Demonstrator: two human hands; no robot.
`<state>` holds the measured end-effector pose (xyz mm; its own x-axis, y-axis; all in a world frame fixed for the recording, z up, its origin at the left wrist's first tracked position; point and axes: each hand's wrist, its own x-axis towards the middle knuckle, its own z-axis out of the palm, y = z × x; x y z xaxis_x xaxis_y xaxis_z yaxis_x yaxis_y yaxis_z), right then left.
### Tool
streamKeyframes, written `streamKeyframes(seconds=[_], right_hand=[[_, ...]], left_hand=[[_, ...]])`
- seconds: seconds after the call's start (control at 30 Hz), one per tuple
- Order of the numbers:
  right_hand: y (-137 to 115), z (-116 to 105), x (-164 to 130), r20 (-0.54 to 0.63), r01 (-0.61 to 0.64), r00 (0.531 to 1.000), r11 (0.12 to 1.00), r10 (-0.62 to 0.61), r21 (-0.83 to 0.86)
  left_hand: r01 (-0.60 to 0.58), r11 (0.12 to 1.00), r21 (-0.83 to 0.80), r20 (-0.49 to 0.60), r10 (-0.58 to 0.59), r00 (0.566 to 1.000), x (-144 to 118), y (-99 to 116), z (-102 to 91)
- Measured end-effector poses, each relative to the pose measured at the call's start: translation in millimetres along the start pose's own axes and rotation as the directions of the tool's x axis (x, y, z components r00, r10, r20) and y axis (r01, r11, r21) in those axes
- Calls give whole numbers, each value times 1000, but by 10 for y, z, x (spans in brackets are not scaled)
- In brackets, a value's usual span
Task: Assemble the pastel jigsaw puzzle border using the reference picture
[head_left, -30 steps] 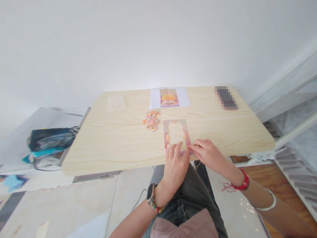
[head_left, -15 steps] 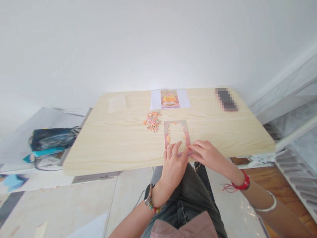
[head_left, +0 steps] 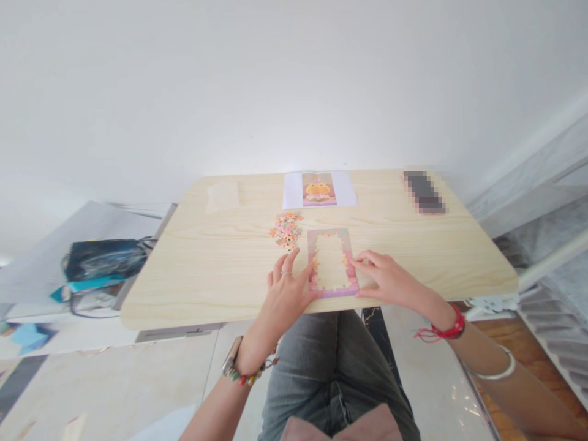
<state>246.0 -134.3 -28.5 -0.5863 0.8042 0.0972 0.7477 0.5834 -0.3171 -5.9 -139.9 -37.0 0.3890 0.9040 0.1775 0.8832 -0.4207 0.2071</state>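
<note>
White wall backs a pale wooden table, where a puzzle frame lies flat near the front edge, long axis running away from the person, short end toward them. Both hands flank it, seemingly to steady it: the left hand rests spread at its left edge, the right hand touches its right edge with fingers loosely extended, gripping nothing. Loose pieces sit heaped just beyond, within reach.

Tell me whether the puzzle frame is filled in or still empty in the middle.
Empty in the middle: the puzzle frame has pieces only round its border; bare centre. Loose pieces lie heaped beside it.
</note>
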Motion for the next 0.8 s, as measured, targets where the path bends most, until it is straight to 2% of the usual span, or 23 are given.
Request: streamKeyframes(seconds=[0.3,0.5,0.63,0.8], right_hand=[[-34,-13,1,16,-18,1000,1000,17,5],[22,-116,95,31,-65,997,998,64,14],[127,-147,288,65,-98,993,995,97,10],[240,-104,488,153,-48,987,999,50,-17]], left_hand=[[50,998,-31,-11,-50,999,-2,7,31],[29,998,-51,11,-28,1000,105,-78,-50],[8,1000,-1,89,-7,996,271,-193,-126],[-45,998,54,210,33,977,449,-268,-167]])
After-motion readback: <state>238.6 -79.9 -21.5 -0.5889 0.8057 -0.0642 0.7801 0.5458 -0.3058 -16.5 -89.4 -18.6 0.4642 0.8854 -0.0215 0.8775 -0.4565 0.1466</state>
